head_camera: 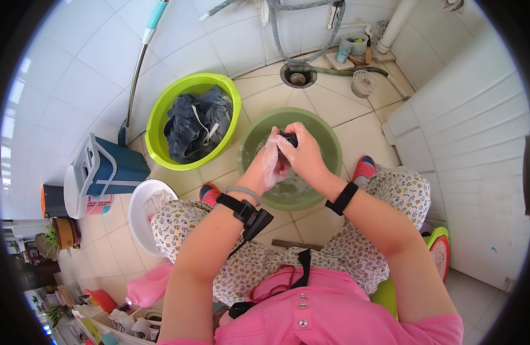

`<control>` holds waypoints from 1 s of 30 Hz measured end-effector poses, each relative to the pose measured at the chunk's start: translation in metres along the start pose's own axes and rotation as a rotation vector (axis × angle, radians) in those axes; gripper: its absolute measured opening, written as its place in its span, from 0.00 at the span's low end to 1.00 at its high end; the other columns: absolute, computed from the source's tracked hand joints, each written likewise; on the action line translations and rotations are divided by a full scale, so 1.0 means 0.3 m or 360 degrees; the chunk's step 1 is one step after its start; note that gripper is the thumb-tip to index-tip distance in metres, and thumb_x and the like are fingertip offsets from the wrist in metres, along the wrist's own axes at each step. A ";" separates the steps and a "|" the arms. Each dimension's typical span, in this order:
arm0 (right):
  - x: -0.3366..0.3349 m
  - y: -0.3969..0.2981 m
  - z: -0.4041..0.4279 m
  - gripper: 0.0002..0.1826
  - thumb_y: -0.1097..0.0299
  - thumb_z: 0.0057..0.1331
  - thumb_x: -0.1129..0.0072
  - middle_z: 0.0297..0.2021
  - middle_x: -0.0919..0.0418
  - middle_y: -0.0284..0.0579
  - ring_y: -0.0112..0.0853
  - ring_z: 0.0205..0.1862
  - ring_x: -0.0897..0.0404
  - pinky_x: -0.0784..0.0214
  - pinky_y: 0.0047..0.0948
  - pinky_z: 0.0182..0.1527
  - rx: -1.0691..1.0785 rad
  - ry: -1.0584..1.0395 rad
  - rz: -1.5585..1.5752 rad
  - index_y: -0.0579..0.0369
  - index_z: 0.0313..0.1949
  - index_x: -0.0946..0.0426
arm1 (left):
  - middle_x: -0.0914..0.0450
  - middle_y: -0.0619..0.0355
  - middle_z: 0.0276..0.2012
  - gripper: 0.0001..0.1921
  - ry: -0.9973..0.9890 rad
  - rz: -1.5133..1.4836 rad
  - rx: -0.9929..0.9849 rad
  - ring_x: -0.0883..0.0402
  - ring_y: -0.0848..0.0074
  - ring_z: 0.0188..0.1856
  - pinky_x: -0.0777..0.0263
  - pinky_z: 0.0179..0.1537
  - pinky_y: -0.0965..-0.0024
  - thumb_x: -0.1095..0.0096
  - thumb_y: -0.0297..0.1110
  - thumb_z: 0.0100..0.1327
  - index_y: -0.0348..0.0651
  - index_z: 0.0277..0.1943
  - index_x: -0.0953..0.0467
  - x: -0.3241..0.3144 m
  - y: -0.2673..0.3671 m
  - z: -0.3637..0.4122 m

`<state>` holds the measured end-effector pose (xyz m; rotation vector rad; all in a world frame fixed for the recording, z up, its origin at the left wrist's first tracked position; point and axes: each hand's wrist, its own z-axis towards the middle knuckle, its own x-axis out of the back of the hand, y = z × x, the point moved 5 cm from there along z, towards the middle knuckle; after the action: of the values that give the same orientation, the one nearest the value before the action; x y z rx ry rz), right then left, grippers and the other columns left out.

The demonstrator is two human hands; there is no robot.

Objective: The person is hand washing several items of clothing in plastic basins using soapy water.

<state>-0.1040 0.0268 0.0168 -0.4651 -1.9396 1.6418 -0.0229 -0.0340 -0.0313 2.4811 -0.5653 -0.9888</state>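
Over a green plastic basin (334, 151) on the floor, both hands are pressed together around a small dark cloth item (289, 137). White suds coat the wrist and fingers of my left hand (271, 157). My right hand (303, 148) closes on the same dark item from the other side, with its fingers curled. Most of the item is hidden in the hands, so its kind cannot be told. Soapy water with foam (286, 192) shows in the basin below. A lime-green tub (150, 142) to the left holds dark blue garments (191, 125) with a white drawstring.
A white basin (137, 233) with pale cloth stands by my left knee, near a pink bottle (148, 284). Behind them are a blue mop bucket (122, 164) and mop pole (137, 73). Ahead lies a floor drain (297, 79) with its strainer (365, 84). A white ribbed panel (471, 146) bounds the right.
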 end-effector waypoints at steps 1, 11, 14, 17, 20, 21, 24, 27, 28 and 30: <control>-0.018 0.002 -0.021 0.14 0.63 0.63 0.42 0.30 0.27 0.50 0.41 0.29 0.26 0.31 0.36 0.36 0.0002 -0.0012 0.0001 0.61 0.38 0.33 | 0.26 0.64 0.29 0.16 -0.0136 -0.0217 0.0054 0.31 0.81 0.25 0.39 0.26 0.77 0.57 0.51 0.71 0.49 0.41 0.28 -0.016 -0.004 -0.002; 0.031 0.023 0.037 0.17 0.57 0.70 0.54 0.29 0.26 0.56 0.54 0.33 0.27 0.36 0.47 0.36 0.0188 0.0395 -0.0578 0.59 0.31 0.31 | 0.27 0.62 0.24 0.12 0.0116 -0.0058 -0.0326 0.27 0.78 0.27 0.33 0.27 0.71 0.49 0.43 0.68 0.47 0.33 0.30 -0.058 0.008 0.029; -0.085 -0.029 -0.058 0.17 0.56 0.69 0.54 0.30 0.25 0.57 0.54 0.35 0.27 0.35 0.45 0.38 0.0409 0.0229 -0.0431 0.59 0.31 0.30 | 0.23 0.61 0.32 0.12 -0.0092 -0.0422 -0.0078 0.23 0.73 0.31 0.29 0.33 0.68 0.47 0.44 0.68 0.45 0.36 0.30 0.049 -0.001 0.083; -0.004 0.046 0.019 0.16 0.57 0.69 0.53 0.31 0.25 0.57 0.53 0.35 0.27 0.34 0.42 0.40 0.0154 0.0256 -0.0494 0.59 0.34 0.30 | 0.23 0.61 0.33 0.11 0.0145 -0.0237 -0.0317 0.23 0.73 0.31 0.28 0.35 0.68 0.47 0.44 0.68 0.45 0.38 0.29 -0.027 -0.037 0.028; 0.063 0.090 0.055 0.14 0.59 0.69 0.52 0.34 0.24 0.56 0.51 0.37 0.25 0.33 0.40 0.42 -0.0064 0.0395 -0.0424 0.58 0.41 0.31 | 0.26 0.61 0.27 0.10 0.0047 -0.0111 -0.0177 0.27 0.73 0.26 0.31 0.30 0.67 0.50 0.43 0.68 0.46 0.36 0.30 -0.048 -0.073 0.048; 0.069 0.092 0.055 0.14 0.60 0.68 0.51 0.34 0.24 0.55 0.50 0.37 0.25 0.32 0.39 0.43 0.0016 0.0472 -0.0291 0.57 0.44 0.33 | 0.30 0.62 0.23 0.13 0.0084 -0.0013 -0.0172 0.30 0.74 0.23 0.35 0.25 0.66 0.52 0.43 0.69 0.48 0.30 0.32 -0.050 -0.064 0.041; -0.084 0.011 -0.044 0.11 0.65 0.67 0.50 0.39 0.24 0.53 0.47 0.39 0.25 0.33 0.36 0.45 0.0146 0.0161 -0.0252 0.55 0.46 0.34 | 0.29 0.63 0.23 0.12 -0.0228 -0.0400 -0.0190 0.29 0.74 0.23 0.35 0.26 0.67 0.53 0.43 0.69 0.49 0.31 0.32 0.026 -0.023 0.065; -0.091 0.022 -0.037 0.09 0.65 0.68 0.52 0.39 0.25 0.53 0.48 0.40 0.25 0.33 0.36 0.45 0.0332 0.0104 -0.0273 0.54 0.45 0.33 | 0.29 0.62 0.23 0.11 -0.0116 -0.0591 -0.0189 0.29 0.74 0.23 0.34 0.26 0.66 0.54 0.42 0.69 0.49 0.32 0.33 0.004 -0.052 0.064; -0.024 0.048 0.010 0.10 0.65 0.69 0.53 0.40 0.25 0.54 0.48 0.41 0.25 0.33 0.37 0.45 0.0097 0.0232 -0.0313 0.54 0.46 0.33 | 0.27 0.62 0.26 0.10 0.0047 -0.0385 -0.0202 0.28 0.75 0.25 0.33 0.28 0.68 0.54 0.41 0.69 0.48 0.34 0.31 -0.048 -0.053 0.038; 0.074 0.062 0.077 0.13 0.63 0.70 0.54 0.41 0.25 0.56 0.48 0.43 0.25 0.34 0.38 0.47 -0.0063 0.0582 -0.0220 0.55 0.50 0.36 | 0.26 0.62 0.28 0.10 -0.0018 0.0014 -0.0105 0.27 0.76 0.27 0.32 0.28 0.72 0.53 0.40 0.69 0.46 0.38 0.28 -0.060 -0.051 0.011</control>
<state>-0.1370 0.0252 0.0005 -0.5877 -1.6933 1.3281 -0.0340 -0.0128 -0.0312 2.4147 -0.5384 -1.0027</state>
